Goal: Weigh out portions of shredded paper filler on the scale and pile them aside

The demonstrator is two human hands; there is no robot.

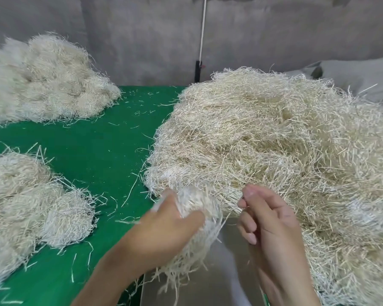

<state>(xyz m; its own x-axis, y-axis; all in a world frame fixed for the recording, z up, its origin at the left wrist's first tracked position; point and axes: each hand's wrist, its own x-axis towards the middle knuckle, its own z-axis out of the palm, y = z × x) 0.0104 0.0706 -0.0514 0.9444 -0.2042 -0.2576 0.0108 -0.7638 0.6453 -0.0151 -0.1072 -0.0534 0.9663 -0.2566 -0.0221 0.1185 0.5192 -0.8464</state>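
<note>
Item: left hand (164,228) grips a clump (199,206) beside the bulk heap (285,140), for weighing, I judge; right hand (272,235) curled, grasp unclear.

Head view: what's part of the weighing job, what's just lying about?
Job: left hand, gripping a clump of filler; right hand at the big heap; grey platform beneath them, probably the scale; near pile and far pile, left.
Lying about: white cord, grey sack, stray strands on the green cover.
</note>
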